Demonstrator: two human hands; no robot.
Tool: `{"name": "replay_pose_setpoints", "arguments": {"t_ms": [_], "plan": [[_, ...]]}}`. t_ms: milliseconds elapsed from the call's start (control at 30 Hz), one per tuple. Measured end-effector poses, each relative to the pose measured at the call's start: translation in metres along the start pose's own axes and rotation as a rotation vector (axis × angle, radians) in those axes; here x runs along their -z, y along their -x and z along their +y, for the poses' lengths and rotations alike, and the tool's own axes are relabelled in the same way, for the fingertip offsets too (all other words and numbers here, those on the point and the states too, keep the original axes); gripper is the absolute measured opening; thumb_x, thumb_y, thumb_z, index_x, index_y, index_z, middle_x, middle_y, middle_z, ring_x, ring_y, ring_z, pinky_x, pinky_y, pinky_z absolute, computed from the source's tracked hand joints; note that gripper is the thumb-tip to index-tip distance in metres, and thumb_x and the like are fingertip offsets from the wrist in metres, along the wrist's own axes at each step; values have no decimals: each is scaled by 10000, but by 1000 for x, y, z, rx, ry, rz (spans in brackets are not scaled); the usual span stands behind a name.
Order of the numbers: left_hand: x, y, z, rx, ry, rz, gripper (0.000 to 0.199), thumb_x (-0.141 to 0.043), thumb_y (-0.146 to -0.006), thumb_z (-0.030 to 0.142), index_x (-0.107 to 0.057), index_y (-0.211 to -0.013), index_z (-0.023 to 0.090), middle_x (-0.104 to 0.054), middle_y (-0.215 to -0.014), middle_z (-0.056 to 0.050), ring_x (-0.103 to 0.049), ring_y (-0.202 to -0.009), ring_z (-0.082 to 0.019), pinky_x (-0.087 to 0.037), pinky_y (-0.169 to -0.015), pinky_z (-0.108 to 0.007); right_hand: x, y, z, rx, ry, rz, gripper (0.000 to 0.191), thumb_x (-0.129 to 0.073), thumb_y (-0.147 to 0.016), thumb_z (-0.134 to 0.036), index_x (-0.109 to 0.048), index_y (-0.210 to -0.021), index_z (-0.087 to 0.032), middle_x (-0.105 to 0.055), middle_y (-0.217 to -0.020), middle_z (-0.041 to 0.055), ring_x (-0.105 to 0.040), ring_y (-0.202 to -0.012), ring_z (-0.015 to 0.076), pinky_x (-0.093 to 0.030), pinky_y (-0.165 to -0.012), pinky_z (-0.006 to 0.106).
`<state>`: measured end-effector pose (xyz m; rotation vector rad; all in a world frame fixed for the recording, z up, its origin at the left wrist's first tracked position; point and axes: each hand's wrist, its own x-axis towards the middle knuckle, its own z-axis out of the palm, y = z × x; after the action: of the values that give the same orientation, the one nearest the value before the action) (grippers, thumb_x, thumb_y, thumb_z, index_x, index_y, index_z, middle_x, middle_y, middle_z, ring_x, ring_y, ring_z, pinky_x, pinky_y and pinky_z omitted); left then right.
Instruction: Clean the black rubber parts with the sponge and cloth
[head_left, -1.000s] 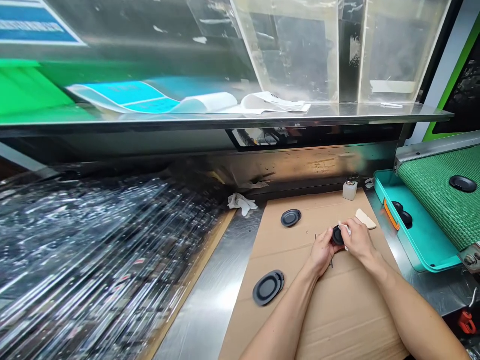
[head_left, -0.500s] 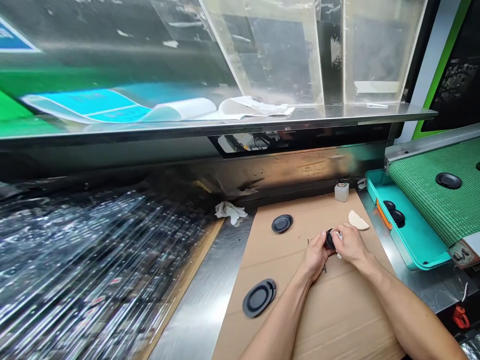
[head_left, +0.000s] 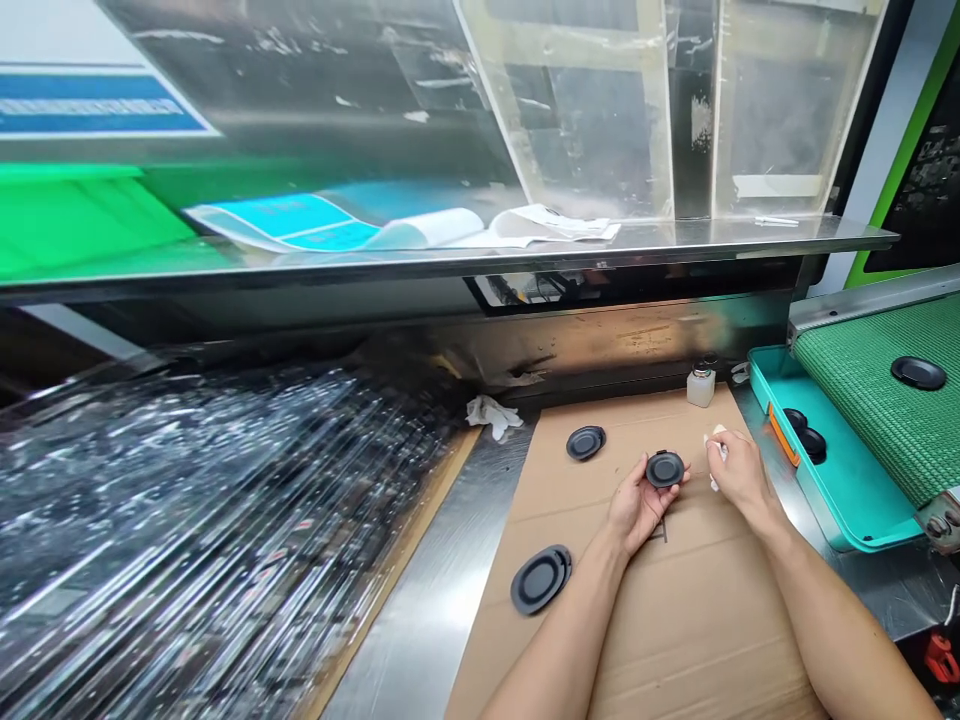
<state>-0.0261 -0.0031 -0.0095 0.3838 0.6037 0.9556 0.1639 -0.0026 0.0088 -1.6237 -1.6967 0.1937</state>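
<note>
My left hand (head_left: 636, 505) holds a small round black plastic part (head_left: 664, 468) by its edges, its dished face turned up. To the right of it, my right hand (head_left: 739, 472) is closed on a small white cloth (head_left: 716, 452), apart from the part. Beneath both hands lies a sheet of brown cardboard (head_left: 697, 620). On its left side rest several more black parts, one group of overlapping round pieces (head_left: 585, 442) farther off and a larger group (head_left: 538, 580) nearer. The pale half-round pad is hidden now, behind my right hand.
A small bottle (head_left: 701, 385) stands at the cardboard's far edge. At right, a teal tray (head_left: 862, 520) holds black parts beside a green conveyor belt (head_left: 885, 340) carrying another one (head_left: 918, 373). Shiny plastic-wrapped goods (head_left: 225, 540) fill the left. A metal shelf (head_left: 675, 238) spans above.
My right hand has drawn away from the black part to the right with the white cloth. The part now lies face up in my left hand. The view has shifted left.
</note>
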Motion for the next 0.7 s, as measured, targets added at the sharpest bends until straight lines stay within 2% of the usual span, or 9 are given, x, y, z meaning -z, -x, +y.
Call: {"name": "replay_pose_setpoints", "arguments": {"t_ms": [67,133,267,333,467,633,700], "plan": [[-2,0,0,-70,-37,13,382,-631,-928,448,-668,-1062,92,-728,-1122,-222,-739,-947,-266,-581,-667,-278,-2,1,0,-18,11,-15,223,-506,-955,-261,-696,-868,-183,-705,-896,69,-652,-867,192,-417,-788,266],[-5,0,-1,-232,-140,63,402,-728,-859,446,-661,-1063,106,-733,-1113,-205,-730,-967,-270,-572,-710,-291,-5,2,0,-17,32,-47,219,-514,-951,-261,-707,-884,-183,-713,-906,71,-655,-868,192,-417,-789,264],[-11,9,-6,-661,-447,236,608,-914,-640,241,-636,-1177,187,-713,-1202,-140,-649,-1175,-268,-515,-971,-335,-8,6,-6,21,91,-146,205,-524,-938,-233,-715,-881,-181,-724,-887,69,-653,-879,203,-409,-788,270],[-15,16,-8,-794,-564,245,666,-924,-589,155,-649,-1194,212,-681,-1269,-128,-587,-1270,-268,-446,-1082,-343,-8,7,-11,28,105,-194,205,-521,-936,-217,-713,-875,-180,-727,-895,71,-652,-879,202,-407,-780,271],[-24,27,-8,-866,-631,234,638,-903,-602,117,-664,-1186,211,-662,-1278,-132,-533,-1325,-277,-400,-1144,-356,-5,10,-19,57,96,-331,176,-536,-896,-172,-695,-821,-180,-723,-873,67,-646,-830,185,-402,-730,255],[-27,29,-5,-926,-690,259,639,-888,-620,134,-655,-1211,192,-663,-1246,-149,-546,-1279,-308,-363,-1160,-417,2,15,-27,220,-92,-670,146,-558,-841,-176,-674,-754,-195,-691,-732,-3,-575,-641,131,-363,-601,223],[-25,27,-3,-955,-743,271,638,-884,-631,154,-648,-1223,192,-663,-1242,-145,-551,-1257,-307,-350,-1160,-428,4,16,-29,232,-138,-755,138,-566,-824,-185,-667,-731,-193,-676,-689,-20,-553,-610,120,-358,-586,216]]}}
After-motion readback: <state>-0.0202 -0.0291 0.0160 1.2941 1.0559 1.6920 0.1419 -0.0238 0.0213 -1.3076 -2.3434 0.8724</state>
